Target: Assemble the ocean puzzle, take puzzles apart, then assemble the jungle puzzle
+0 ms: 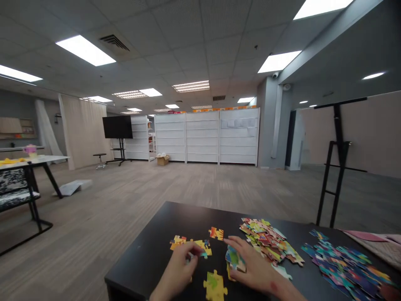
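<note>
My left hand [179, 267] is closed in a pinch over the near side of a few joined puzzle pieces [178, 242]; whatever sits between its fingertips is too hidden to name. My right hand [252, 262] curls round a small bunch of puzzle pieces [234, 260], blue, green and yellow, between thumb and fingers. Just beyond its index finger lies a single orange puzzle piece [216, 233]. Between the hands, toward me, rests a yellow puzzle piece with a green patch [214, 286].
A heap of mixed bright puzzle pieces [269, 240] lies right of my right hand on the black table [150, 246]. Farther right spreads a blue-purple heap of pieces [344, 265], with a pink-edged flat item [369, 237] behind it. A black easel [333, 167] stands beyond.
</note>
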Tool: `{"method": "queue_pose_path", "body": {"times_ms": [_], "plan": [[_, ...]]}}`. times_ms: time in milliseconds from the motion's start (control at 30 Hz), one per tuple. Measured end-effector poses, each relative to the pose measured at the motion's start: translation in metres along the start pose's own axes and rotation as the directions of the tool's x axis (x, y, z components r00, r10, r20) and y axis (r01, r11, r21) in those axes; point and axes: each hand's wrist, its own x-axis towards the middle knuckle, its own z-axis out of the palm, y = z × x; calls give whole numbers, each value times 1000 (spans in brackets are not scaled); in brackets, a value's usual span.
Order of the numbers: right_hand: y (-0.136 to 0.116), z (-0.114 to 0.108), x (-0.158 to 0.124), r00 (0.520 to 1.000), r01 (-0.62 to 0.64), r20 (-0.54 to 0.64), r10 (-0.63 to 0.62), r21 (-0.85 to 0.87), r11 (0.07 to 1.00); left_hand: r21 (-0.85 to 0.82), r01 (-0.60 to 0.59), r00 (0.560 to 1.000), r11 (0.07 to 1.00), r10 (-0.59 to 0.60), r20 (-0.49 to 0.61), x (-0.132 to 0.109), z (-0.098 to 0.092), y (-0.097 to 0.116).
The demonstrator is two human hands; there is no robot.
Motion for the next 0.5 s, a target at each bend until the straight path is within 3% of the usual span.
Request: {"method": "queue_pose_path", "body": {"times_ms": [100,200,367,500], "plan": [[11,7,21,994,99,50,-97,-47,994,25,28,995,999,-26,-92,36,-24,-39],[32,20,23,993,105,58,-102,-62,992,52,81,986,995,-72,-151,51,-41,-72],[71,33,13,984,135,-109,-138,-29,990,100,142,973,985,-120,-199,46,-53,-92],[74,21,10,980,107,-169,-104,14,994,246,123,991,961,-108,-74,31,-50,-102]]}}
